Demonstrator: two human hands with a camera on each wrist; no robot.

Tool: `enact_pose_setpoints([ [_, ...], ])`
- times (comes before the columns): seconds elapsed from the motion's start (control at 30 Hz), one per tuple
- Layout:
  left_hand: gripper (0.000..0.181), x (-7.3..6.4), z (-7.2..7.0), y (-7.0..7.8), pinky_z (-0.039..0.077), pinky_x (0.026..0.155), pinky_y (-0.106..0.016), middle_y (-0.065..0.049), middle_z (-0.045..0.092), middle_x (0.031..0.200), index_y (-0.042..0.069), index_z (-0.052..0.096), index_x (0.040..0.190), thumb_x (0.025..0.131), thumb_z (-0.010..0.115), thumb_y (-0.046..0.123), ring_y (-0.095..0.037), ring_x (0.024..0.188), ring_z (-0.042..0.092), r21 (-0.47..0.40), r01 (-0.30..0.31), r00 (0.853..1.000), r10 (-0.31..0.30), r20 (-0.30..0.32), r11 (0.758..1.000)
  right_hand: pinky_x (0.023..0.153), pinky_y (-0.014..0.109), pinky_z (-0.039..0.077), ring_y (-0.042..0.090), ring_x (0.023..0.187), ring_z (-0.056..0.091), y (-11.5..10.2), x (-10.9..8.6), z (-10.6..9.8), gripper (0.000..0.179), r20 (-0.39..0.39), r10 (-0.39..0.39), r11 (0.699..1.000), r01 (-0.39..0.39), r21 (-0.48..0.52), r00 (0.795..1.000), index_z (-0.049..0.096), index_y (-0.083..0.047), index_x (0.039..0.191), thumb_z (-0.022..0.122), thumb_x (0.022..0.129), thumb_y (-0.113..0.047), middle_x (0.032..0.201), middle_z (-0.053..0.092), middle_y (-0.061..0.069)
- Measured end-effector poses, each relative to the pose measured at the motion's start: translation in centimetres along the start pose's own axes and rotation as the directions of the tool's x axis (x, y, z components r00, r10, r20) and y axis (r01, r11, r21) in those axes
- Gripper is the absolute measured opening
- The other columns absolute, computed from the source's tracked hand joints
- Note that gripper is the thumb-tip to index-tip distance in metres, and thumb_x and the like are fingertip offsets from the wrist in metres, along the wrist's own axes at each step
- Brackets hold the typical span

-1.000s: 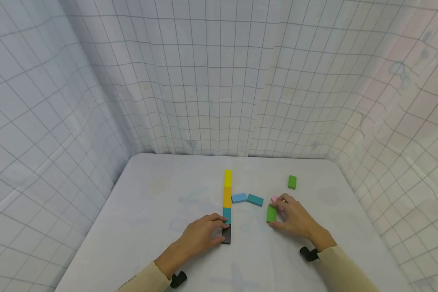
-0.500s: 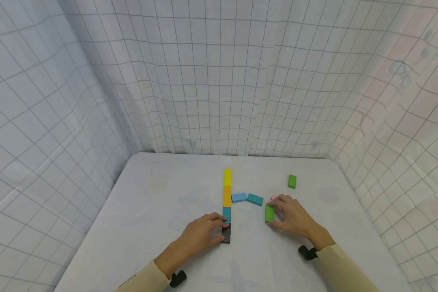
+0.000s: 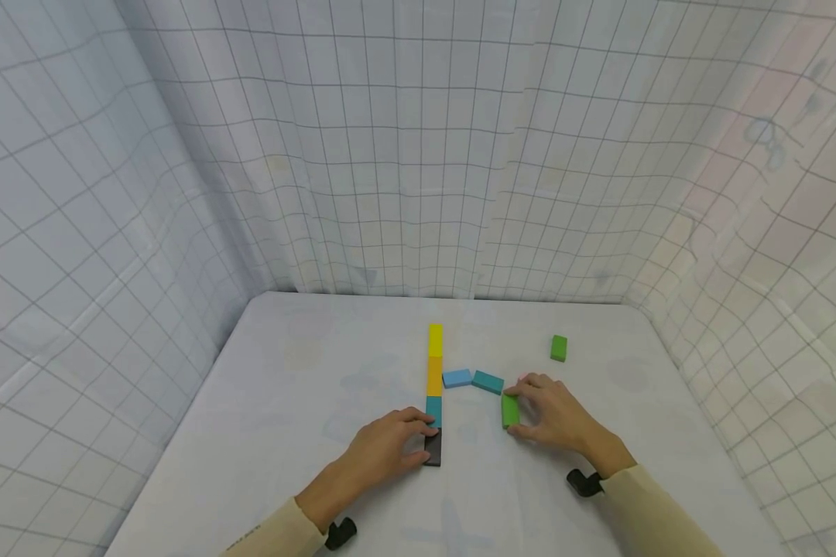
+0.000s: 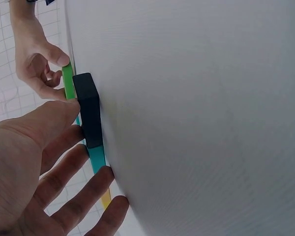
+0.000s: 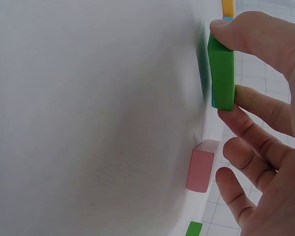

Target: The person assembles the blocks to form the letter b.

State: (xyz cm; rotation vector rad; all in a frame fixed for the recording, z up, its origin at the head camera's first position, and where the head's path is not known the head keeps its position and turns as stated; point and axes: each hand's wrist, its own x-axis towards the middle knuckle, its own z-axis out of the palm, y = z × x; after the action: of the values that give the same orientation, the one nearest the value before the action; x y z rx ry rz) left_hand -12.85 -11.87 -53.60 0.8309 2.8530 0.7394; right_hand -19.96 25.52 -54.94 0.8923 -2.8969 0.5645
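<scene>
My right hand point(image 3: 553, 414) pinches a green block point(image 3: 510, 411) lengthwise, thumb at its near end and fingertips at its far end. In the right wrist view this green block point(image 5: 222, 76) sits just above the white surface. My left hand point(image 3: 388, 443) touches the left side of a black block point(image 3: 433, 447) with its thumb and fingertips, fingers loosely spread. Beyond the black block, a teal block point(image 3: 434, 410), an orange block point(image 3: 435, 376) and a yellow block point(image 3: 435, 340) continue in a straight row. A light blue block point(image 3: 457, 378) and a second teal block point(image 3: 488, 381) branch off rightward, toward the held green one.
Mostly hidden behind my right hand in the head view is a pink block point(image 5: 200, 170). Another green block point(image 3: 559, 348) lies farther back on the right. White gridded curtains point(image 3: 446, 155) enclose the white table point(image 3: 306, 371) at the back and both sides.
My right hand has shifted slightly left with the green block, bringing it close to the right end of the second teal block. The left hand and the row stay put.
</scene>
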Motion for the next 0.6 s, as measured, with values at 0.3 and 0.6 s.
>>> enact_pose_setpoints([
  [0.3,0.033,-0.07,0.04,0.01,0.07,0.106,-0.047,0.002,0.077,0.152,0.016,0.087,0.135,0.104,0.092,0.027,-0.025,0.139,0.077,0.006,0.002,1.0,-0.002,-0.005,1.0,0.101,0.05,0.056,0.029,0.129,0.072,-0.04,0.06,0.27,0.054,-0.006,0.002,1.0,-0.002,-0.012,1.0,0.082,-0.02,0.138,0.103,0.09,-0.033,0.141,0.077,0.005],
  [0.6,0.034,-0.14,-0.27,0.19,0.07,0.106,-0.047,0.003,0.077,0.152,0.017,0.087,0.135,0.103,0.093,0.028,-0.025,0.139,0.077,0.006,0.004,1.0,-0.004,-0.007,1.0,0.103,0.05,0.055,0.028,0.13,0.072,0.06,0.02,0.2,0.054,0.009,0.027,1.0,-0.027,-0.01,1.0,0.081,-0.02,0.138,0.103,0.09,-0.031,0.142,0.076,0.004],
])
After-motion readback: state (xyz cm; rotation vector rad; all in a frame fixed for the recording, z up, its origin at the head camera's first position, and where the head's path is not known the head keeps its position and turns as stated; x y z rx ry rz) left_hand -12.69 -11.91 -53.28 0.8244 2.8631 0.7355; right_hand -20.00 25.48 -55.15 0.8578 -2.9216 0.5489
